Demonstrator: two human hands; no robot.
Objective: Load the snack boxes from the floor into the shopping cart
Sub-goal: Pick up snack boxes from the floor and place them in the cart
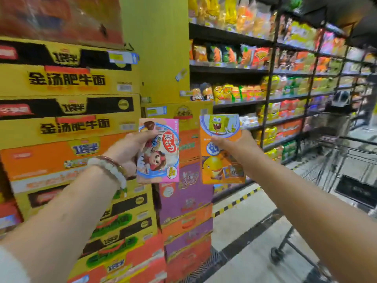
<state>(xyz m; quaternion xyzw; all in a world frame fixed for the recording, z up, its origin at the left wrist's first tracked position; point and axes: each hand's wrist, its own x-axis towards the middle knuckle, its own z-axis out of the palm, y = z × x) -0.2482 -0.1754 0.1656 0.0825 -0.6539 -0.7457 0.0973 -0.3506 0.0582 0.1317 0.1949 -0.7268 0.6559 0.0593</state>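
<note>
Both arms are stretched out at chest height in the aisle. The left hand has its grip around a pink snack box, thumb across the front, held upright. Just beside it, apart, the right hand pinches an orange snack box near its top. The shopping cart stands to the right, by the snack shelves. Stacked noodle cartons rise behind the left arm.
</note>
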